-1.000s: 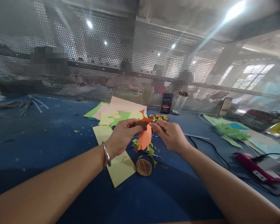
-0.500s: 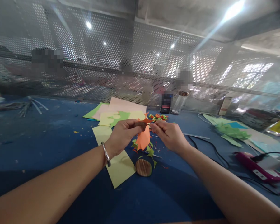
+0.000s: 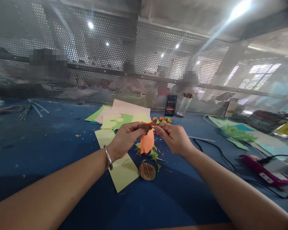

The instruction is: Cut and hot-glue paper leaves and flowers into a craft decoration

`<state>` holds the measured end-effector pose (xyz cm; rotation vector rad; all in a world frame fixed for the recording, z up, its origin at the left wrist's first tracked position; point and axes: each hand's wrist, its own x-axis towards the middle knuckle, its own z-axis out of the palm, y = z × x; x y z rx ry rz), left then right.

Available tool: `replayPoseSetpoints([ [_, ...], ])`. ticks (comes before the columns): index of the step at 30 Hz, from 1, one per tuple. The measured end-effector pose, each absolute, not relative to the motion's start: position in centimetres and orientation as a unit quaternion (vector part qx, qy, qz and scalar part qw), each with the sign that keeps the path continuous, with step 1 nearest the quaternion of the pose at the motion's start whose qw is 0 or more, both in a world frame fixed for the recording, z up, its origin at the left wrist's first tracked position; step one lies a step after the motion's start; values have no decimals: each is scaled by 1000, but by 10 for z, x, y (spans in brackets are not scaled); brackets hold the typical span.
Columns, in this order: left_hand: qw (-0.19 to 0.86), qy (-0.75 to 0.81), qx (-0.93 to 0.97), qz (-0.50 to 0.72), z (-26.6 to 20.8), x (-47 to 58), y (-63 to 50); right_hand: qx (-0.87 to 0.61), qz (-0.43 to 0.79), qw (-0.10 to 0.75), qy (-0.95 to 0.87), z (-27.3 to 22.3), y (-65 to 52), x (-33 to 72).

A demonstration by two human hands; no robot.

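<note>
Between my two hands, above the middle of the table, stretches a small cut piece of orange paper (image 3: pixel 149 123). My left hand (image 3: pixel 126 139), with a silver bangle at its wrist, is closed in a pinch on its left end. A dark brown bit (image 3: pixel 146 127) shows at the left fingertips; its kind I cannot make out. My right hand (image 3: pixel 172 137) pinches the paper's right end. Beneath the hands, a larger orange sheet (image 3: pixel 147 142) with a jagged edge lies over green scraps (image 3: pixel 154 156). Closer to me sits a round disc with a wood-grain top (image 3: pixel 147 172).
Yellow (image 3: pixel 123 175) and pink sheets (image 3: pixel 132 108) lie left of centre. Small orange and green folded pieces (image 3: pixel 162 120) sit behind my hands. A phone (image 3: pixel 171 105) and glass bottle (image 3: pixel 184 105) stand by the perforated screen (image 3: pixel 98 73). A purple power strip (image 3: pixel 266 172) with cables is at right.
The orange paper piece's pointed tips, which stuck up above my fingers, are now lowered, and it lies flatter between my hands. My hands stay in nearly the same place.
</note>
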<state>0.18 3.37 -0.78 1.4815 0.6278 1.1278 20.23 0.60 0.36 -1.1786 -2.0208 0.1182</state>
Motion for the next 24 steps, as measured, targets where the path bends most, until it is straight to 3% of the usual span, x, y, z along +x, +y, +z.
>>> replayPoseSetpoints([
  [24,548,306,637,447,-1,1,29,-469,27,362,-805,5,5,202],
])
